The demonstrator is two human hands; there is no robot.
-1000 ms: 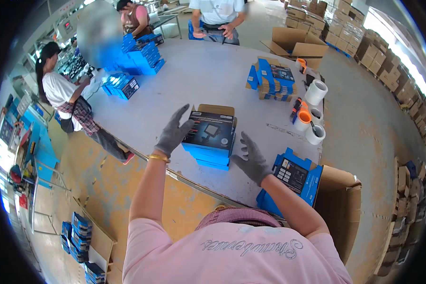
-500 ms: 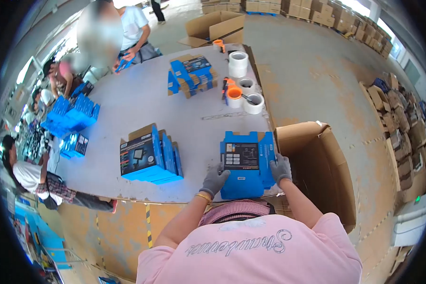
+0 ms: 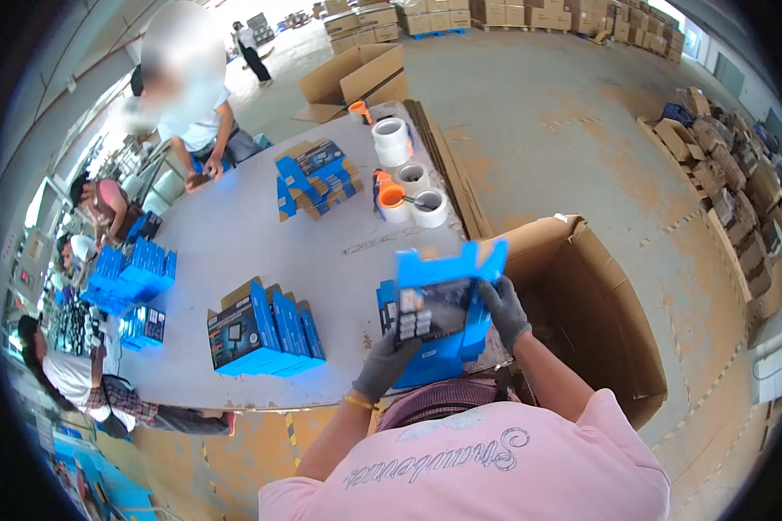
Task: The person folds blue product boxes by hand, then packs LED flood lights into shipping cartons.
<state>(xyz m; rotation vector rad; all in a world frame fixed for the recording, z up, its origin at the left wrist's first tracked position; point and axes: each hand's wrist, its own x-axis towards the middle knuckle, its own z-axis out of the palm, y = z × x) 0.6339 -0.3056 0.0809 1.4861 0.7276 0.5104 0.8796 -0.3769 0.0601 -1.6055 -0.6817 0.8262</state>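
Observation:
A flattened blue carton (image 3: 443,306) with a black printed panel is raised and tilted over the table's near edge, slightly smeared by motion. My left hand (image 3: 386,361), in a grey glove, grips its left side. On its right side my right hand (image 3: 506,314), also gloved, has closed around the edge. More flat blue cardboard (image 3: 427,368) lies beneath it on the table. To the left stands a row of blue boxes (image 3: 265,333) with open brown flaps. Farther back is a pile of flat blue cartons (image 3: 318,181).
White tape rolls (image 3: 392,143) and orange-handled tape dispensers (image 3: 391,194) sit along the table's (image 3: 347,286) right side. A large open cardboard box (image 3: 595,304) stands right of me. Blue boxes (image 3: 130,273) lie at the far left, near co-workers (image 3: 202,122).
Both hands have lifted the carton from the table surface and tilted it, exposing flat blue cardboard below. The camera view has shifted; the co-worker at the back has lowered their hands.

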